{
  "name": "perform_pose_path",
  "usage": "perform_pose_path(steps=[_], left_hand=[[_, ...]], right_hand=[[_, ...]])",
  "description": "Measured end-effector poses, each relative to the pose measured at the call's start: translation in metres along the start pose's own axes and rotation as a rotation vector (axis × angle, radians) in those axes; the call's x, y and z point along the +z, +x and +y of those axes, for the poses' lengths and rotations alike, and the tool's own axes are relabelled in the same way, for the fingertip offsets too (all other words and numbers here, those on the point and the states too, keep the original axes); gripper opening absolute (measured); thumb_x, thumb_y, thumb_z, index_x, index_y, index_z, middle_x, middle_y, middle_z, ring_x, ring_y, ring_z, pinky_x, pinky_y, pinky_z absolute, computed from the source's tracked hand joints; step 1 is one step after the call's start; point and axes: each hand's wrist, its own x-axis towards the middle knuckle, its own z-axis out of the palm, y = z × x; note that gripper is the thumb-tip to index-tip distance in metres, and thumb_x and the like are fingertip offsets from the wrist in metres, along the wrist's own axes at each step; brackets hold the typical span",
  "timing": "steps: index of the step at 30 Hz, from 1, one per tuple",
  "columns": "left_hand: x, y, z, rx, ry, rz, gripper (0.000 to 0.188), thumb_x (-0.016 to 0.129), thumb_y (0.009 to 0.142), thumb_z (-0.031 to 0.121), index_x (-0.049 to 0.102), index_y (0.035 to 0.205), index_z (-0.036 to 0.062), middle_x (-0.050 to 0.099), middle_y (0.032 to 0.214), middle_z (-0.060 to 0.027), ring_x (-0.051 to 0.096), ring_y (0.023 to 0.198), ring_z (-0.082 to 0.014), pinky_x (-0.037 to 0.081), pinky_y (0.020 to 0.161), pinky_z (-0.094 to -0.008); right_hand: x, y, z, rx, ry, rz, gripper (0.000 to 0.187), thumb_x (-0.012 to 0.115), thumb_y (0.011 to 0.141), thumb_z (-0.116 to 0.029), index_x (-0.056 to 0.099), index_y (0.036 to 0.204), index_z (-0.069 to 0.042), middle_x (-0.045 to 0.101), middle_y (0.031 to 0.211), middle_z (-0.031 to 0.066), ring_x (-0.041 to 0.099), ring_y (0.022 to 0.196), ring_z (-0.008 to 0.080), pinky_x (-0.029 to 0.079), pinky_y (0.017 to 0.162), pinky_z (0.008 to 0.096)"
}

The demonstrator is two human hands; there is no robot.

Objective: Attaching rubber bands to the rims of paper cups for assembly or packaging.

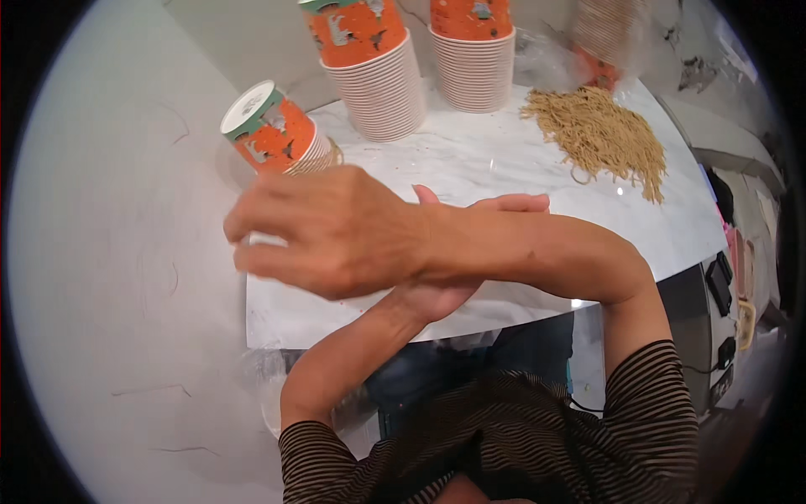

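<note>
My right hand [319, 231] reaches across to the left, back upward, its bent fingers apart and nothing visible between them. Just beyond it a short stack of paper cups [273, 130], orange with a green band, leans on its side with a tan loop around its rims. Under my right wrist, my left hand [445, 298] lies crossed, its fingers and thumb stretched out past the far side of the right forearm. Part of the left palm is hidden by that forearm. A loose pile of tan stringy loops [600, 134] lies at the far right of the white marbled table [537, 244].
Two tall stacks of upside-down cups, one left [378, 88] and one right [474, 71], stand at the back. Behind the tan pile is another cup stack [609, 38] in clear plastic. A pale wall [109, 252] lies left; dark items [720, 286] sit beyond the right edge.
</note>
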Motion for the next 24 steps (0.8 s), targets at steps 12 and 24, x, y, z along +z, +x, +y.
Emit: perform_pose_path(steps=[12,24], left_hand=[[0.055,0.023,-0.041,-0.443,0.049,0.051,0.114,0.019,0.093,0.085,0.033,0.158,-0.0077,0.036,0.164,-0.0208,0.034,0.153,-0.0301,0.025,0.128,-0.0425],[0.037,0.016,-0.063,-0.252,0.393,-0.443,0.078,0.036,0.112,0.053,0.021,0.164,-0.0028,0.026,0.17,-0.0186,0.022,0.158,-0.0262,0.014,0.128,-0.0371]], right_hand=[[-0.057,-0.016,-0.069,-0.175,0.15,-0.131,0.02,0.067,0.079,-0.025,0.062,0.072,-0.007,0.058,0.088,0.0057,0.058,0.083,0.019,0.038,0.052,0.0288],[-0.082,-0.065,-0.147,-0.367,0.402,-0.533,0.026,0.059,0.095,-0.026,0.071,0.097,-0.002,0.065,0.098,0.0091,0.06,0.088,0.0191,0.052,0.07,0.0364]])
